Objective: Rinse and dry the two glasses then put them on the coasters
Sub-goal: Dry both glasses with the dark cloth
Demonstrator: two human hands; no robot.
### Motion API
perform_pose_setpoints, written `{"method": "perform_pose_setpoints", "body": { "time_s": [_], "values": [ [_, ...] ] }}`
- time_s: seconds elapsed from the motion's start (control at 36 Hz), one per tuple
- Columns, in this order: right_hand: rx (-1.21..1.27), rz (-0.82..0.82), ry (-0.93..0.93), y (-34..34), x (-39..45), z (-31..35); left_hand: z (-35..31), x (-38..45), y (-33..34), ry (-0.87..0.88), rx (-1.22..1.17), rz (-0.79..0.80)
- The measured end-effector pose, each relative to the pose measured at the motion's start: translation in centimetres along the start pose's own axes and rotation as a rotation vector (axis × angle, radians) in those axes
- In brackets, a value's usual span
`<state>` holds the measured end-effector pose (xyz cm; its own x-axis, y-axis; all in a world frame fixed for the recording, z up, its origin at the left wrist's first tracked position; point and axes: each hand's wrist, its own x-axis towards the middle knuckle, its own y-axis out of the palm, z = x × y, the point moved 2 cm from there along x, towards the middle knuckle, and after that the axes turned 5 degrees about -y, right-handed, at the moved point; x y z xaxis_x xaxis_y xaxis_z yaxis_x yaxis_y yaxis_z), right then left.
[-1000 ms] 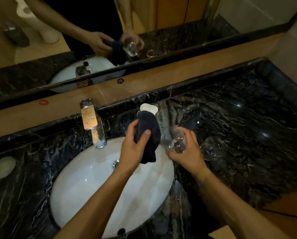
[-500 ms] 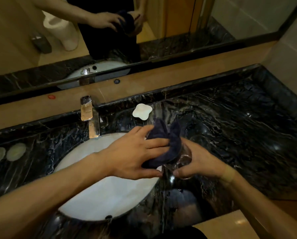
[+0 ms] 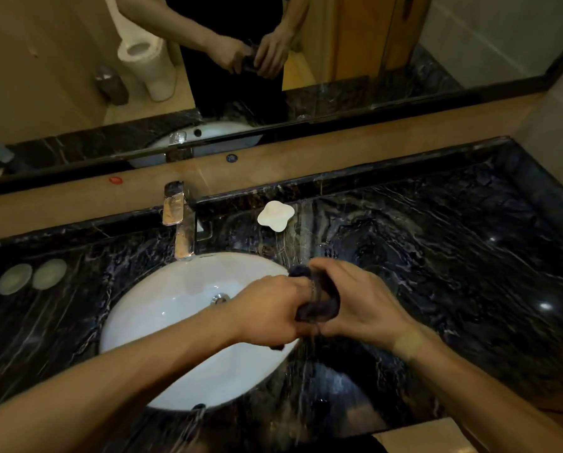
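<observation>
My right hand grips a clear glass over the right rim of the white sink. A dark cloth fills the glass and sticks out of its top. My left hand is closed on the cloth and pressed against the glass's mouth. Two round pale coasters lie side by side on the black marble counter at the far left. The second glass shows only as a faint shape on the counter just right of my right hand.
A chrome faucet stands behind the sink. A white flower-shaped dish sits on the counter by the back ledge. The marble counter stretches to the right. A mirror above the ledge reflects my hands.
The cloth has gone from hanging in my left hand beside the glass to being stuffed inside it. Both hands have come together, and the view has shifted left so the coasters show.
</observation>
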<state>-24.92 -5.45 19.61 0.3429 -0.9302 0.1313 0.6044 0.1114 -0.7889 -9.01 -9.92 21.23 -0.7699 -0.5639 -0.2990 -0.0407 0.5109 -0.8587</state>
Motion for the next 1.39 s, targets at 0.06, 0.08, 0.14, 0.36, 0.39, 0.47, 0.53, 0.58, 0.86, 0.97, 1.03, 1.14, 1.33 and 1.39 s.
{"method": "perform_pose_setpoints", "body": {
  "time_s": [0.06, 0.08, 0.14, 0.36, 0.39, 0.47, 0.53, 0.58, 0.86, 0.97, 1.03, 1.14, 1.33, 1.39],
  "values": [
    [-0.081, -0.045, -0.053, 0.3, 0.3, -0.3, 0.1, 0.1, 0.1, -0.052, -0.224, 0.021],
    [-0.115, -0.080, -0.076, 0.4, 0.4, -0.5, 0.2, 0.1, 0.1, -0.089, -0.326, 0.038],
    [-0.170, -0.159, -0.113, 0.6, 0.6, -0.8, 0.2, 0.4, 0.2, -0.159, -0.514, 0.034],
    [-0.072, -0.106, 0.124, 0.3, 1.9, -1.2, 0.9, 1.3, -1.7, -0.166, -0.539, 0.004],
    [0.086, -0.043, 0.168, -0.1, 1.9, -1.2, 1.0, 1.2, -2.2, -0.105, -0.400, 0.029],
    [0.674, 0.207, 0.250, -1.9, 2.0, -2.3, 0.8, 0.7, -3.5, 0.160, 0.157, 0.032],
    [0.780, 0.394, 0.217, -2.9, 2.0, -2.8, 0.4, 0.4, -4.2, 0.366, 0.399, -0.025],
    [0.740, 0.493, 0.165, -3.2, 2.1, -2.8, -0.1, 0.4, -4.9, 0.515, 0.553, -0.080],
    [0.379, -0.070, 0.189, -1.5, 1.8, -4.1, 0.5, 2.3, -4.1, 0.250, 0.417, -0.175],
    [0.086, -0.231, 0.126, -1.1, 1.5, -4.1, 0.4, 3.2, -2.7, 0.072, 0.114, -0.137],
    [-0.087, -0.391, 0.041, -0.8, 1.3, -3.9, 0.3, 3.5, -2.2, 0.031, -0.162, -0.183],
    [-0.225, -0.529, -0.003, -0.3, 1.4, -3.8, 0.3, 3.9, -1.2, -0.059, -0.451, -0.267],
    [0.472, 0.066, 0.193, -2.0, 2.0, -4.1, 0.9, 2.8, -2.7, 0.271, 0.097, -0.176],
    [0.667, 0.303, 0.157, -3.2, 1.9, -4.2, 0.2, 2.5, -3.2, 0.433, 0.326, -0.150]
  ]
}}
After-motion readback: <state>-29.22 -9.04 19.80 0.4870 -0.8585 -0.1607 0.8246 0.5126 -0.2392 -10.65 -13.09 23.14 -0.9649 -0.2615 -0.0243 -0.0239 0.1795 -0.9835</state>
